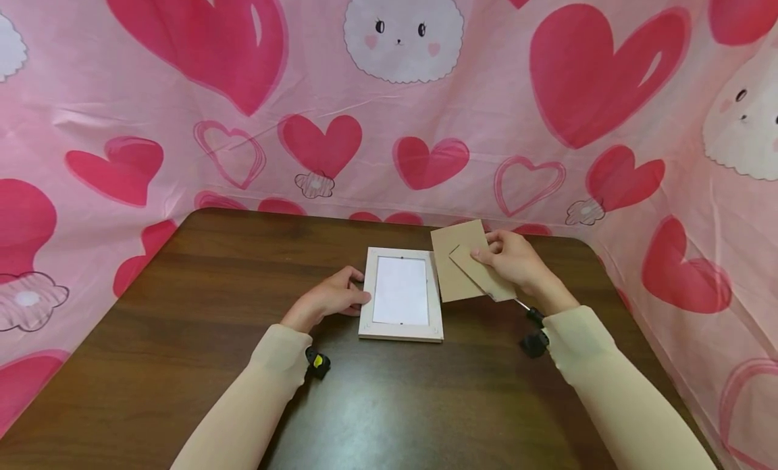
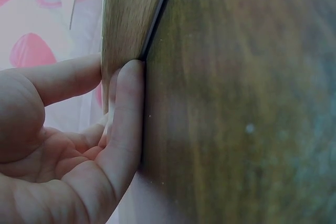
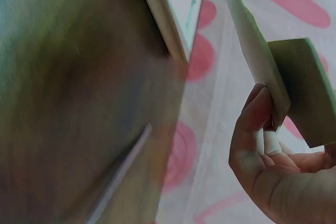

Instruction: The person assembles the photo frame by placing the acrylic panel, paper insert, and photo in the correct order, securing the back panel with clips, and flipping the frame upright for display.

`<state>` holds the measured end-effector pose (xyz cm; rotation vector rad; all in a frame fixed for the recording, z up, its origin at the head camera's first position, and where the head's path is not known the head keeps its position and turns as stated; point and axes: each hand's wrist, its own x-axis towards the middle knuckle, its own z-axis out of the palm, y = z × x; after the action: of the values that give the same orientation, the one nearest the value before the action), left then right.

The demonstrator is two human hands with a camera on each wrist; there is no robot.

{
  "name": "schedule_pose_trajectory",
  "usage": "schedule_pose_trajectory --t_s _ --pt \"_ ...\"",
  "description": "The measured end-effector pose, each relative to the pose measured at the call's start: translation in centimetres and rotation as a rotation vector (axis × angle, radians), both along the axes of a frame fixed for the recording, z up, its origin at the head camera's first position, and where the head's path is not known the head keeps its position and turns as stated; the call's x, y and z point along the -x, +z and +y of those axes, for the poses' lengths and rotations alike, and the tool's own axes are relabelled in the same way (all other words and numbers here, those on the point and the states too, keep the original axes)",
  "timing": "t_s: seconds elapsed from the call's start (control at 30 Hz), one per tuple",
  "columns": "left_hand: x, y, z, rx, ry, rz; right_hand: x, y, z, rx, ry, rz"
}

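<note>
A pale wooden picture frame (image 1: 363, 321) lies on the table, back side up, with a white sheet (image 1: 401, 291) in its opening. My left hand (image 1: 335, 293) grips the frame's left edge, thumb on the upper face. In the left wrist view the fingers (image 2: 126, 103) lie along the wooden side (image 2: 128, 19), close over the tabletop. My right hand (image 1: 513, 259) pinches the brown backing board (image 1: 452, 271) by its right side, thumb on the easel stand (image 1: 477, 267). The board is raised and tilted beside the frame. The right wrist view shows the stand (image 3: 307, 93) swung out from the board (image 3: 257, 51).
A tool with a thin metal shaft (image 1: 523, 304) and dark handle, like a screwdriver, lies under my right wrist. The dark wooden table (image 1: 273, 254) meets pink heart-patterned cloth (image 1: 377, 139) at its back and sides.
</note>
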<state>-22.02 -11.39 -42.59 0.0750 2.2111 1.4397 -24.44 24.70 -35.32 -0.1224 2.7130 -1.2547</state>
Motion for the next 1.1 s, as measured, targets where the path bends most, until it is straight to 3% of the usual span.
schedule_pose_trajectory --t_s 0.3,0.6,1.1 --pt "-0.1 0.1 0.1 -0.002 0.006 -0.006 -0.5 -3.0 -3.1 0.060 -0.029 -0.034" --pt "0.1 -0.1 0.0 -0.009 0.003 0.003 -1.0 -4.9 -5.9 0.178 -0.046 -0.053" --pt "-0.2 0.0 0.1 -0.038 0.008 0.013 -1.2 -6.0 -9.0 0.253 -0.090 -0.075"
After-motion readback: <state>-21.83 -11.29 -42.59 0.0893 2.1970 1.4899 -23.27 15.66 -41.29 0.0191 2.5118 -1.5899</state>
